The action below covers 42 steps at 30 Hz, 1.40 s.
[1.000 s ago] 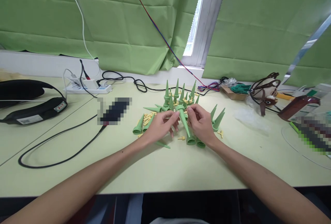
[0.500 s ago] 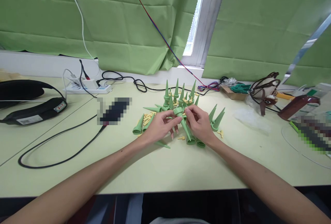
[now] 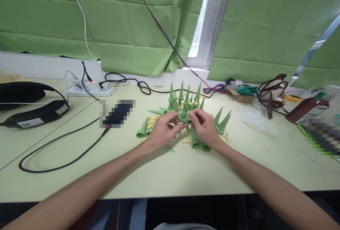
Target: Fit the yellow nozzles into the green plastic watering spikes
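Observation:
My left hand [image 3: 165, 129] holds a green plastic plant-watering spike [image 3: 183, 118] by its collar, thumb and fingers around it. The spike's round open end faces me, and its point is mostly hidden. At the collar's right side, my right hand [image 3: 204, 127] is closed in a pinch on a small yellow valve, mostly covered by the fingertips. Behind the hands, several green spikes [image 3: 171, 95] stand upright with yellow valves among them. More loose spikes [image 3: 196, 144] lie under my right hand. A pile of yellow valves [image 3: 152, 121] is left of my left hand.
A loose yellow valve [image 3: 186, 141] lies in front of the hands. At left are a power strip [image 3: 103, 91], black cable [image 3: 53, 170] and black strapped device [image 3: 37, 113]. A cardboard box [image 3: 240, 96], plastic wrap [image 3: 260, 124] and brown bag [image 3: 272, 93] are at right.
The held spike has turned so that its open end now faces me, with its point swung away. My left fingers have shifted around the collar; my right hand has barely moved.

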### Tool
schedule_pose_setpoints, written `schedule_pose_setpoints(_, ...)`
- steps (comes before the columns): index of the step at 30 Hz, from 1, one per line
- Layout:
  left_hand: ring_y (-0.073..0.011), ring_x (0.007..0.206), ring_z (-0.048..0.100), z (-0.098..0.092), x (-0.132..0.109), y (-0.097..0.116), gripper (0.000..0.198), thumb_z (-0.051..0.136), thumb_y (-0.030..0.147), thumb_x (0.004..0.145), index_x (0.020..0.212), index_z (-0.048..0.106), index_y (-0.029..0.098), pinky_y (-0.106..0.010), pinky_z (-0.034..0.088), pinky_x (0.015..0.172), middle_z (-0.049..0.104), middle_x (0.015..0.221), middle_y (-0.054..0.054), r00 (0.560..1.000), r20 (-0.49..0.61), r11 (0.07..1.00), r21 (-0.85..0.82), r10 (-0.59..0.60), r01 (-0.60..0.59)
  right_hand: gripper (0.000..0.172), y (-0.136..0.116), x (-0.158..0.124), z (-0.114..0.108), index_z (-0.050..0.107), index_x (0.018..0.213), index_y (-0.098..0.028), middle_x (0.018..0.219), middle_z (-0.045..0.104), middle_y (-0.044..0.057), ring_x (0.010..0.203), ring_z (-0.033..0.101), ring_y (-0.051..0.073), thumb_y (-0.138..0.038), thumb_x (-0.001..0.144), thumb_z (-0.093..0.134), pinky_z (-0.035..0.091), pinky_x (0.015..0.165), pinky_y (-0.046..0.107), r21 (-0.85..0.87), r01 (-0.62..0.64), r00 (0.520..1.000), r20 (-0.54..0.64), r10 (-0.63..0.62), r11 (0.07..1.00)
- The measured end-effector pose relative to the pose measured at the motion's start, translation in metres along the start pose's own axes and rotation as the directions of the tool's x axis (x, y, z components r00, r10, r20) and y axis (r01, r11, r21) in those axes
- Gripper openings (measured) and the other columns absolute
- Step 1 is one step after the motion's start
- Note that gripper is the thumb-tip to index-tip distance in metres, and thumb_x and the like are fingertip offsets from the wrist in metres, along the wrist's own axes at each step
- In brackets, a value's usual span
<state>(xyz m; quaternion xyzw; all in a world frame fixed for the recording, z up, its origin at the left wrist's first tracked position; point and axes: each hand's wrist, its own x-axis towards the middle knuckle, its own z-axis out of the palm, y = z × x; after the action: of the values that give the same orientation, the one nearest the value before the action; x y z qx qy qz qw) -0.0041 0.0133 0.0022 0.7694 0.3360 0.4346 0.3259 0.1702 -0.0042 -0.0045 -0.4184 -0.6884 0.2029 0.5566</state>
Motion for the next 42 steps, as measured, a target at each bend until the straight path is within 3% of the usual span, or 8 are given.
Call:
schedule_pose_setpoints(6, -0.0095, 0.068, 0.055, -0.001, 0.0, -0.006, 0.015, 0.058, 0.011, 0.085, 0.097, 0.063, 0.019, -0.017, 0.049, 0.052, 0.06, 0.084, -0.002, 0.933, -0.02, 0.905, 0.25, 0.359, -0.343, 0.026, 0.0, -0.001, 0.0, 0.054, 0.073, -0.018, 0.057, 0.045, -0.004, 0.05, 0.038, 0.009, -0.033, 0.095, 0.051, 0.031, 0.05, 0.024, -0.043, 0.019, 1.0, -0.006, -0.019, 0.999)
schedule_pose_setpoints(13, -0.0089, 0.067, 0.054, -0.002, -0.001, -0.012, 0.029, 0.052, 0.002, 0.081, 0.103, 0.062, 0.019, -0.019, 0.05, 0.057, 0.061, 0.087, -0.002, 0.876, -0.015, 0.819, 0.363, 0.481, -0.444, 0.027, -0.001, -0.001, 0.001, 0.053, 0.071, -0.018, 0.056, 0.042, -0.005, 0.049, 0.036, 0.009, -0.032, 0.094, 0.052, 0.029, 0.049, 0.024, -0.052, 0.027, 1.0, -0.015, -0.027, 0.998)
schedule_pose_setpoints(18, -0.0095, 0.069, 0.058, -0.001, -0.001, -0.008, 0.034, 0.052, 0.002, 0.079, 0.105, 0.06, 0.02, -0.019, 0.05, 0.056, 0.063, 0.09, -0.001, 0.935, -0.046, 0.892, 0.32, 0.352, -0.321, 0.025, -0.001, -0.002, 0.002, 0.055, 0.076, -0.019, 0.058, 0.045, -0.004, 0.05, 0.039, 0.009, -0.033, 0.095, 0.051, 0.031, 0.048, 0.024, -0.013, 0.007, 0.999, -0.036, -0.008, 1.0)
schedule_pose_setpoints(23, -0.011, 0.062, 0.06, -0.001, 0.001, 0.001, 0.01, 0.053, 0.027, 0.09, 0.097, 0.056, 0.019, -0.02, 0.05, 0.047, 0.06, 0.08, 0.0, 0.999, -0.032, 1.0, -0.003, 0.015, -0.015, 0.026, 0.001, -0.002, 0.002, 0.052, 0.078, -0.02, 0.059, 0.043, -0.004, 0.051, 0.04, 0.01, -0.038, 0.096, 0.05, 0.033, 0.049, 0.025, 0.047, -0.019, 0.997, -0.078, 0.023, 0.999)
schedule_pose_setpoints(27, -0.0147, 0.057, 0.061, 0.0, 0.005, 0.004, 0.04, 0.049, 0.052, 0.092, 0.075, 0.054, 0.016, -0.024, 0.051, 0.042, 0.058, 0.067, -0.002, 0.971, 0.16, 0.921, -0.322, -0.176, 0.22, 0.026, 0.002, -0.002, 0.002, 0.053, 0.082, -0.021, 0.06, 0.042, -0.004, 0.05, 0.039, 0.011, -0.042, 0.096, 0.049, 0.034, 0.048, 0.025, 0.073, -0.033, 0.996, -0.086, 0.039, 0.997)
schedule_pose_setpoints(30, -0.0169, 0.059, 0.063, 0.0, 0.006, 0.004, 0.045, 0.051, 0.057, 0.09, 0.075, 0.056, 0.015, -0.025, 0.051, 0.042, 0.059, 0.065, -0.003, 0.934, 0.265, 0.837, -0.433, -0.238, 0.336, 0.025, 0.001, -0.002, 0.002, 0.054, 0.081, -0.02, 0.062, 0.045, -0.003, 0.051, 0.04, 0.011, -0.041, 0.095, 0.05, 0.034, 0.048, 0.025, 0.059, -0.016, 0.998, -0.059, 0.02, 0.998)
schedule_pose_setpoints(35, -0.0164, 0.062, 0.063, -0.001, 0.005, 0.005, 0.037, 0.058, 0.052, 0.088, 0.083, 0.06, 0.015, -0.024, 0.049, 0.044, 0.052, 0.067, 0.0, 0.922, 0.312, 0.784, -0.501, -0.231, 0.366, 0.023, 0.0, -0.001, 0.001, 0.055, 0.081, -0.02, 0.064, 0.047, -0.002, 0.052, 0.041, 0.01, -0.037, 0.096, 0.05, 0.034, 0.049, 0.025, 0.06, -0.002, 1.0, -0.019, 0.003, 0.998)
schedule_pose_setpoints(42, -0.0155, 0.063, 0.063, -0.003, 0.004, 0.006, 0.03, 0.063, 0.045, 0.086, 0.081, 0.059, 0.016, -0.023, 0.05, 0.044, 0.045, 0.069, 0.002, 0.943, 0.277, 0.83, -0.469, -0.186, 0.301, 0.024, 0.002, -0.002, 0.001, 0.054, 0.081, -0.02, 0.062, 0.044, -0.003, 0.051, 0.04, 0.01, -0.038, 0.096, 0.049, 0.032, 0.048, 0.024, 0.017, -0.011, 1.0, -0.005, 0.012, 1.0)
